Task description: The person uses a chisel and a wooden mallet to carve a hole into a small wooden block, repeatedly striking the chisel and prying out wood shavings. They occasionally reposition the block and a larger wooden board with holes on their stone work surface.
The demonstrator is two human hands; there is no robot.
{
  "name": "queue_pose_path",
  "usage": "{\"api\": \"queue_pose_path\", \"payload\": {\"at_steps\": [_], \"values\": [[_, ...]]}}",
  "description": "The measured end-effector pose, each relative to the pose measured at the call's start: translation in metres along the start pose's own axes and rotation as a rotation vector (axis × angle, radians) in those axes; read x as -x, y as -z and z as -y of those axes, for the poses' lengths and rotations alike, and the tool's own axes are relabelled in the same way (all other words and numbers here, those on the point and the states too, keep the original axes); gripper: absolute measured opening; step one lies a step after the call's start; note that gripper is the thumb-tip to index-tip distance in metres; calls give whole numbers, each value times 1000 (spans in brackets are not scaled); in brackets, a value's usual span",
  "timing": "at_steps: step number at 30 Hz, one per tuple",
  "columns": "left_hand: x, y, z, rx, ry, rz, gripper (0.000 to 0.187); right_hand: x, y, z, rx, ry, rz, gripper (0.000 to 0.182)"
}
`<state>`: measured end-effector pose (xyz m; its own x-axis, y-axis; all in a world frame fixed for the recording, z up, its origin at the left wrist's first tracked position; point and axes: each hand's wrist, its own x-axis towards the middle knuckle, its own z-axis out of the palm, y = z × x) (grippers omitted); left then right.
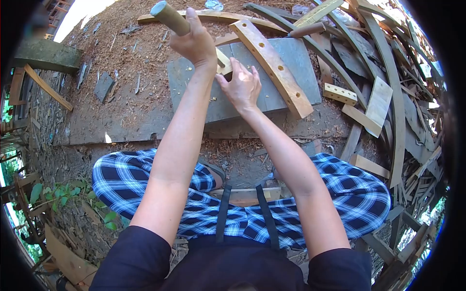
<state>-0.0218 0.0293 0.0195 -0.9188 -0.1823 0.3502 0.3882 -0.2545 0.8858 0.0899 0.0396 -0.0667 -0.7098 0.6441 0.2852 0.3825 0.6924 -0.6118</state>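
Note:
My left hand point(195, 42) is raised, its fingers wrapped round a thick round wooden stick point(170, 18) with a pale end. Lower and to the right, my right hand point(240, 86) grips a small light wooden piece point(224, 64) with thumb and fingers; part of the piece is hidden by the hand and wrist. Beneath it is a flat grey board point(291, 56) with wood chips on it. A long wooden beam point(272, 68) with several round holes lies diagonally across the board, right of my right hand.
A tool with a wooden handle point(307, 30) lies at the upper right. A small block with several holes point(340, 94) sits right of the board. Curved wooden strips point(395, 111) and scraps are piled along the right. A thick slab point(48, 54) stands at left.

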Motion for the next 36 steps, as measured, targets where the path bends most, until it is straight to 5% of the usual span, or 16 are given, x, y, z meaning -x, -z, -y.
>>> {"api": "queue_pose_path", "payload": {"at_steps": [2,4,8,11,14,15,18,24,26,28,29,30,32,33,36], "values": [[1,1,-5,-28,18,12,39,-5,6,-5,-3,24,-27,57],[4,3,-2,-28,-43,28,39,-21,36,-14,54,83,308,59],[5,1,-6,-29,5,13,37,-32,81,-64,371,263,60,73],[-3,-1,6,-76,-15,8,34,-22,95,-96,615,94,191,76],[-12,-1,22,-89,-7,-8,31,-30,104,-100,440,-38,410,74],[-13,-2,26,-130,-4,-25,31,-41,113,-97,146,-164,499,72],[-19,-3,16,-226,21,-33,29,-67,154,-37,-373,-264,572,70],[-18,-7,11,-246,20,-60,28,-131,234,102,-241,576,108,47],[-12,-6,11,-246,38,-39,27,-109,250,154,-511,608,52,73],[-9,-2,20,-221,19,0,26,-101,271,155,135,591,441,71],[-11,-1,23,-198,-16,35,25,-111,227,115,175,692,354,44],[-10,2,22,-196,-12,42,25,-107,237,124,178,684,353,44],[-6,-3,18,-149,24,38,24,-100,281,164,335,588,589,72],[-5,-3,14,-151,-29,44,23,-104,297,186,274,367,745,71],[-5,-3,13,-152,-70,17,24,-101,301,189,25,485,589,67]]}}
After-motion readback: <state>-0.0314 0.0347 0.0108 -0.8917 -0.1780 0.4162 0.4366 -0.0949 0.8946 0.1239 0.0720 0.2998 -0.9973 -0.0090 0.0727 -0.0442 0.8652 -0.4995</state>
